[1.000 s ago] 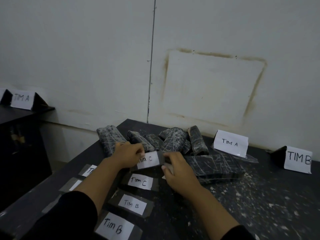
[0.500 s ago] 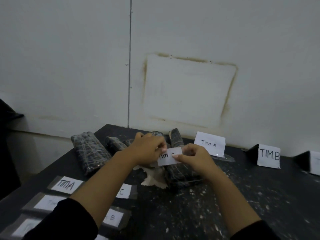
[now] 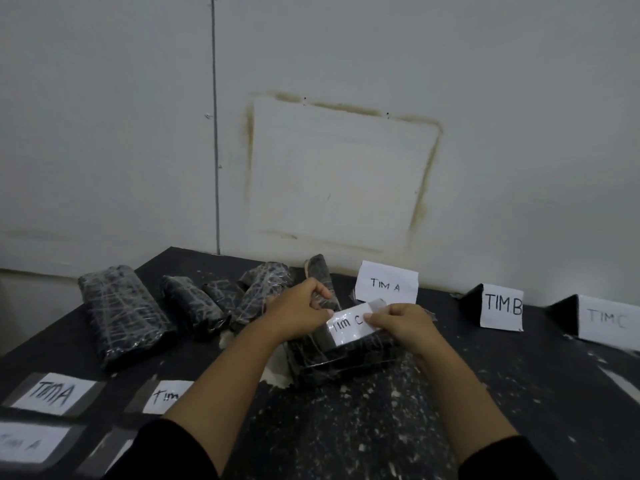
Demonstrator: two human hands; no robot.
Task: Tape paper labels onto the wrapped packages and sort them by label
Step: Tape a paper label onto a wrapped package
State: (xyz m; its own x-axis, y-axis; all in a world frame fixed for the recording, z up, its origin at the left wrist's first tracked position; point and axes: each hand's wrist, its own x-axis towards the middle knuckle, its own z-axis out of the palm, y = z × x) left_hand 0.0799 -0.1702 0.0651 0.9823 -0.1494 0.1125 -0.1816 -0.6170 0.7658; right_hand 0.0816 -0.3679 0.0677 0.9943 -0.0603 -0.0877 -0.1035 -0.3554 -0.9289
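The packages [image 3: 124, 317] are wrapped in black with thin pale lines crossed all over. The labels [image 3: 52, 393] are white, lettered in black. The table [image 3: 519, 393] is black, speckled white.

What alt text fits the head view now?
The left hand and right hand pinch the ends of a Tim C label over a wrapped package on a dark table. Other wrapped packages lie back left, loose labels front left; TIM A, TIM B and TIM C signs stand by the wall.
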